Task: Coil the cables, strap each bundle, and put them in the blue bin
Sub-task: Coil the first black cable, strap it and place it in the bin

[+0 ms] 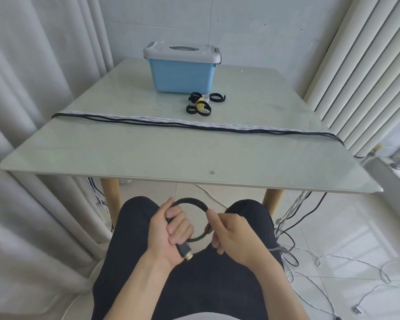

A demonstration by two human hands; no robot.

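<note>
1. Hands meet low over the person's lap, near the front edge of the table [148, 158]: the left hand [171, 232] has its fingers curled round a black cable [194, 200], gripping one side of a small loop, with the cable's gold-tipped plug [187, 252] sticking out below the palm.
2. The right hand [229, 232] pinches the opposite side of the loop between thumb and curled fingers (the fingertips themselves are tucked out of sight).
3. Far back on the table stands the blue bin [180, 76], its grey lid [181, 50] shut.
4. Just in front of the bin lie several black straps [202, 109] rolled into rings, one with a yellow piece among them.
5. More cables [171, 122], black and white, stretch across the table from left edge to right edge, between the straps and the person.
6. Loose white and black wires [333, 269] trail on the tiled floor at the right, beside the table leg.
</note>
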